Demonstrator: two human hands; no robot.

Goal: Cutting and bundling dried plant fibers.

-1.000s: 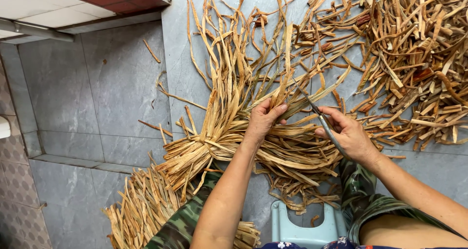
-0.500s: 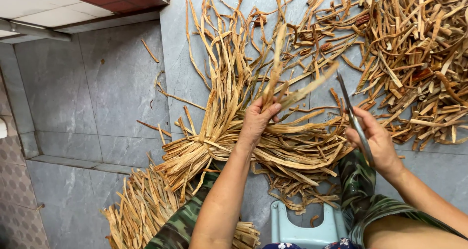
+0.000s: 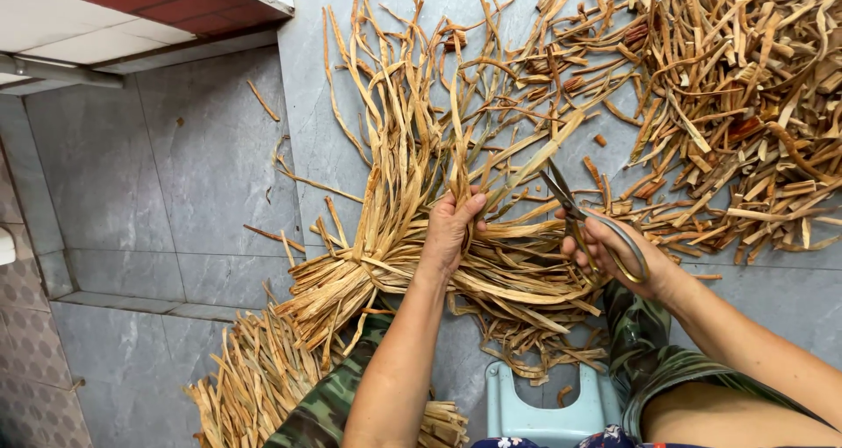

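A big bundle of long dried tan strips lies fanned over the grey tiled floor in front of me. My left hand grips a few of these strips and holds them upright. My right hand holds a pair of metal scissors, blades open and pointing up-left toward a strip that slants out from my left hand. The blade tips sit just right of that strip.
A heap of short cut pieces covers the floor at the upper right. Another bundle of strips lies by my left knee. I sit on a pale blue plastic stool. A step down runs along the left.
My right hand swung the scissors out to the right, then brought them back toward the held strip with blades open. My left hand stayed gripping the strips.
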